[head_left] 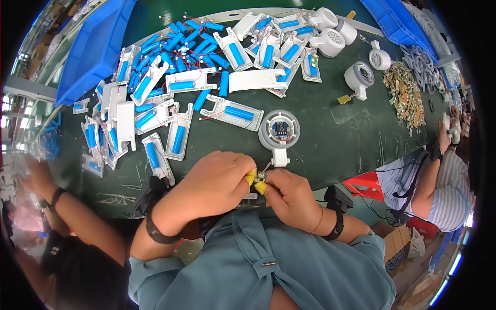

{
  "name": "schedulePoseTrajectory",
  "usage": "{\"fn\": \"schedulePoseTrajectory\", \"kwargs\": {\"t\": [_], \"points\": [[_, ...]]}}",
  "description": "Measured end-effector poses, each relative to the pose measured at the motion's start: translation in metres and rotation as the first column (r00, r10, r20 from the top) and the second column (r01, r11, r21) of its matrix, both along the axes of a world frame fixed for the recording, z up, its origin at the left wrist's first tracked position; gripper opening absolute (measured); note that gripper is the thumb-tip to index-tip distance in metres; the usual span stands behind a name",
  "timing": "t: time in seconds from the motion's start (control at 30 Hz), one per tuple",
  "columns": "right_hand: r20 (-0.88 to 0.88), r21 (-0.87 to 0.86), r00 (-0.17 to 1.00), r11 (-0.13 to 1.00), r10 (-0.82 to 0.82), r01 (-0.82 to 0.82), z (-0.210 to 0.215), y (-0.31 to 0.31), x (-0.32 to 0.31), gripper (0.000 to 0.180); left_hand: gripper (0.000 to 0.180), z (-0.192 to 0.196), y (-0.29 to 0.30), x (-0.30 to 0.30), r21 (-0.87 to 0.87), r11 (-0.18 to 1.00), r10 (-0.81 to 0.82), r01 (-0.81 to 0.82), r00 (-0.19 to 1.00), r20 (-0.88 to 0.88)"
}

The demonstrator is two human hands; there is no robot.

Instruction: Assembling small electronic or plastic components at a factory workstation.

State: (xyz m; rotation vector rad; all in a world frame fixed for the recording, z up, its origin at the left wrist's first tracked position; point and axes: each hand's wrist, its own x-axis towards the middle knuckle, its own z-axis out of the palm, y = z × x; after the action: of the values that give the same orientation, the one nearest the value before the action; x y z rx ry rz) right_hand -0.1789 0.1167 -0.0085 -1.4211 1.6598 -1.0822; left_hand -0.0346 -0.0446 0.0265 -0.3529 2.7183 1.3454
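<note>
At the table's near edge, my left hand (219, 178) and my right hand (289, 196) meet with fingers pinched, yellow covers on some fingertips. Between them is a small circuit board (261, 177), largely hidden by the fingers. Thin red wires run from it to the neck of a round white fan head (279, 156), which lies just beyond my hands with its back uncovered and a dark board inside. Left of the fan head lies a white handle shell (247, 123) with a blue cylindrical battery in it, untouched.
Many white shells and a heap of loose blue batteries (175, 46) cover the far left of the green table (320, 139). Several fan heads (359, 77), a pile of small boards (405, 98) and grey straps (421, 67) lie right. Blue bins (95, 51) stand behind. Co-workers sit on both sides.
</note>
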Motion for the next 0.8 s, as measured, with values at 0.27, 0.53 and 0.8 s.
{"fn": "schedulePoseTrajectory", "kwargs": {"t": [0.27, 0.53, 0.8], "points": [[0.041, -0.035, 0.991, 0.991, -0.129, 0.13, -0.004, 0.0, 0.004, 0.012, 0.024, -0.009, 0.047, 0.004, 0.029, 0.876, 0.469, -0.481, 0.838, -0.28], [-0.03, -0.11, 0.984, 0.979, -0.175, 0.171, -0.005, -0.001, 0.007, 0.013, 0.026, -0.015, 0.064, 0.005, 0.251, 0.809, 0.585, -0.532, 0.771, -0.251], [-0.059, -0.202, 0.976, 0.96, -0.211, 0.195, -0.01, 0.0, 0.007, 0.011, 0.025, -0.016, 0.068, 0.001, 0.228, 0.827, 0.562, -0.514, 0.753, -0.342]]}}
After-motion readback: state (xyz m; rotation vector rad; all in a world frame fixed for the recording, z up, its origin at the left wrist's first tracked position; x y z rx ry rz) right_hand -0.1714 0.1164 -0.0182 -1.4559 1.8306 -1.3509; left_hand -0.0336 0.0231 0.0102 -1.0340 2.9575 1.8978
